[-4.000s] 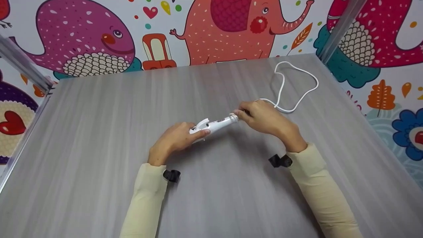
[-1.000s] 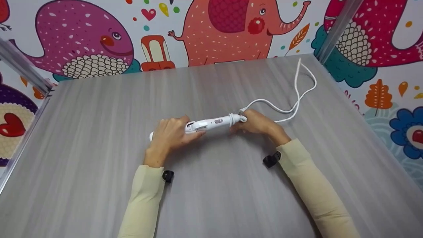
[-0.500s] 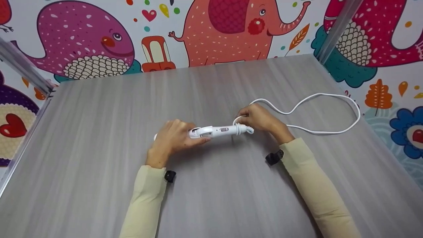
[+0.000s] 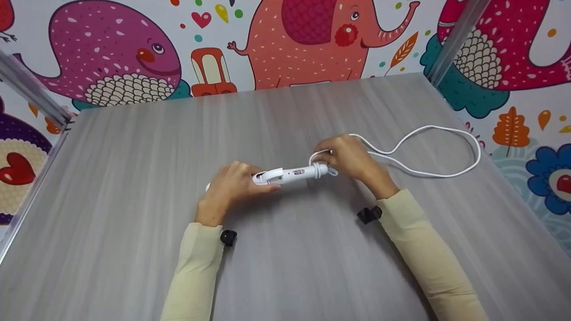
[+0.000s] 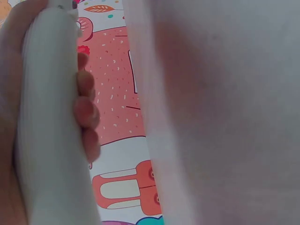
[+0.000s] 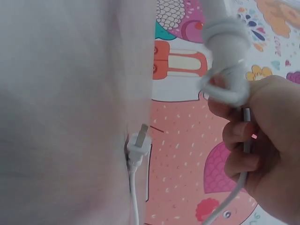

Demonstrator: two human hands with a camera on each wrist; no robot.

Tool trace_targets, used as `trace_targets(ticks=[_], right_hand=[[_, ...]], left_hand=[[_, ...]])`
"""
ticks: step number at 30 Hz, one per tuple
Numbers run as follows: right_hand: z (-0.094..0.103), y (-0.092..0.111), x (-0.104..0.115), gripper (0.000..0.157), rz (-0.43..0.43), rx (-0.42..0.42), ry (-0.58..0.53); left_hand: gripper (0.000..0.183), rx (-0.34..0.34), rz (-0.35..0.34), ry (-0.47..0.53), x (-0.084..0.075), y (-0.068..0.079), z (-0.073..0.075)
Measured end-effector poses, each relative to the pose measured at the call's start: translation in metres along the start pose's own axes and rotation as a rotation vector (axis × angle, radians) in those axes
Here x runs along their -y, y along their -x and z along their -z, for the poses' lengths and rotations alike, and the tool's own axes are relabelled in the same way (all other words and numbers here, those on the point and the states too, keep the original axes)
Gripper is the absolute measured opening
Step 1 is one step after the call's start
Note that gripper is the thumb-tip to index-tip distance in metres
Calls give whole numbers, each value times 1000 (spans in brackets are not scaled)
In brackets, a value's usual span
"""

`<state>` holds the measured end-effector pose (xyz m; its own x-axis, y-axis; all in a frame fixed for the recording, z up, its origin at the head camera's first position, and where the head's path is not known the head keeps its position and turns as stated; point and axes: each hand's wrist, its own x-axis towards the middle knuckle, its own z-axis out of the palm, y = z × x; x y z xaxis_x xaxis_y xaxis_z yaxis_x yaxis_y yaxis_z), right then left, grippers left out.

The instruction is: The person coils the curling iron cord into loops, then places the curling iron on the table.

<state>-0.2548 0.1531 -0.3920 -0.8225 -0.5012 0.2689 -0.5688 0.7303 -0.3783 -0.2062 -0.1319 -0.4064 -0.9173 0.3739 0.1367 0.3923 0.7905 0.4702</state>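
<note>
A white curling iron (image 4: 292, 175) with a clamp lever is held over the table. My left hand (image 4: 232, 183) grips its thick white barrel (image 5: 54, 117), the fingers curled round it in the left wrist view. White cord is wound round the handle's end (image 4: 320, 170). My right hand (image 4: 350, 158) is beside that end and holds the power cord (image 4: 432, 127) in its curled fingers. From there the cord runs out to the right in a long loop. Its two-pin plug (image 6: 139, 144) lies on the table in the right wrist view.
The grey wood-grain table (image 4: 178, 133) spreads round both hands. Printed cartoon panels (image 4: 312, 44) stand along its back and sides, with metal posts (image 4: 459, 42) at the back corners. A small black camera (image 4: 228, 237) sits at the left cuff, another (image 4: 369, 215) at the right.
The cord's loop has swung from the back right toward the right edge. My right hand has shifted slightly away from the handle's end, drawing cord beside it. The left hand keeps its grip.
</note>
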Motion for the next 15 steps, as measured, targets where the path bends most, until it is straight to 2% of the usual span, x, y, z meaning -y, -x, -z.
trace_targets(ticks=[3,8,15], right_hand=[[-1,1,5,17,19,-17,37],[1,2,14,18,-6,-31,39],[9,2,27,29,-24,31,-15]], left_hand=[[50,22,28,-6,0,-1,-1],[51,11,43,-50,3,-2,-3],[49,-27,88,-118,14,-2,-2]])
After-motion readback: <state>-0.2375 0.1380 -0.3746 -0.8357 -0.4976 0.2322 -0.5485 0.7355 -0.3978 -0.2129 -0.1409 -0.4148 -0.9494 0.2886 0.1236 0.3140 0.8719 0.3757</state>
